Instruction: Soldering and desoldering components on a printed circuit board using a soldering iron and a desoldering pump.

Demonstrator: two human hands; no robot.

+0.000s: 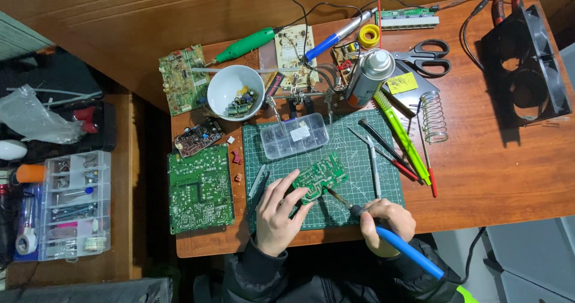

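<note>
Wooden workbench [479, 177], green cutting mat [353, 159] laid at its near edge. Small green circuit board [319, 178] is set on the mat, long axis slanting up to the right, pinned at its lower-left end by the curled fingers of the left hand [279, 213]. Blue-handled soldering iron [395, 243] is gripped pen-fashion in the closed right hand [387, 224], tip angled up-left toward the board's lower edge; contact cannot be told. Clear compartment box [294, 136] lies just beyond

Small circuit board [319, 177] lies on the cutting mat [359, 153], between left hand [278, 213] and right hand [386, 222]. Parts box [294, 136] sits behind it; large board [199, 189] left of mat; bowl [235, 92] farther back.
</note>
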